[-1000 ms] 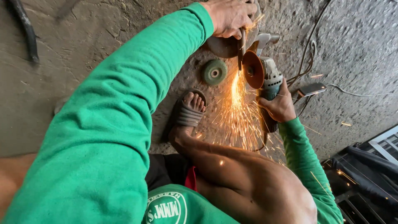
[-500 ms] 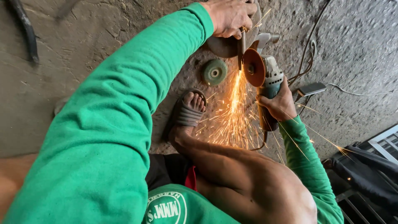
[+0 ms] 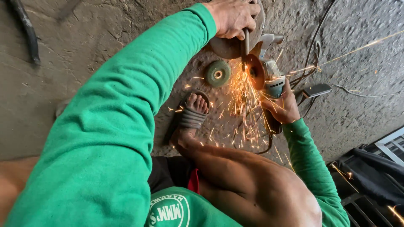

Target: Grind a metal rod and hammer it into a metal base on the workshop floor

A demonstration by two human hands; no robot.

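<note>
The person is crouched low over the rough grey concrete floor [image 3: 84,50], in a bright green long-sleeved top. The left hand [image 3: 232,17] is closed tight around a thin dark metal strip [image 3: 245,47] and presses it against a round rusty metal piece [image 3: 223,45] that rests on the floor. The right hand [image 3: 283,105] is wrapped firmly around the body of a grey angle grinder [image 3: 271,82]. Its spinning orange-brown disc [image 3: 254,71] touches the strip just below the left hand's fingers. Bright orange sparks [image 3: 244,101] pour down and out from that spot. They fall toward the person's bare foot in a grey strap sandal [image 3: 192,113], which is very near the cut. A loose round green grinding disc [image 3: 218,74] lies flat on the floor just beside the work. Dark cables [image 3: 313,46] run across the floor behind the grinder, and a small flat grey box [image 3: 317,90] sits on one of them. I think a few things could go wrong here. The fingers holding the strip are very close to the disc, so a slip or a kick from the grinder could cut them. The sparks could burn the bare toes and the bare leg. The disc could grab the thin strip and pull it loose. Sparks also fly far to the right, toward the dark things in the corner.
</note>
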